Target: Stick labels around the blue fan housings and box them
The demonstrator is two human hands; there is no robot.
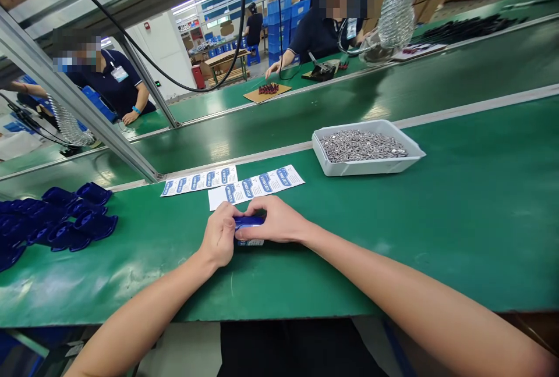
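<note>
Both hands are closed around a dark blue plastic part (248, 221) just above the green work surface. My left hand (222, 234) grips its left end, and my right hand (276, 220) holds it from the right with thumb and fingers. A white and blue label (251, 242) shows on the part's near side; the fingers hide much of the rest. Right behind the hands lies a sheet of blue and white labels (266, 182), with a second label sheet (198, 181) to its left.
A white tray (371, 167) of small metal pieces stands at the back right. Several dark blue plastic parts (70, 231) are grouped at the left. A metal post (126, 144) rises at the back left. Across the belt (271, 130), a co-worker (318, 36) sits by small dark red parts (268, 89).
</note>
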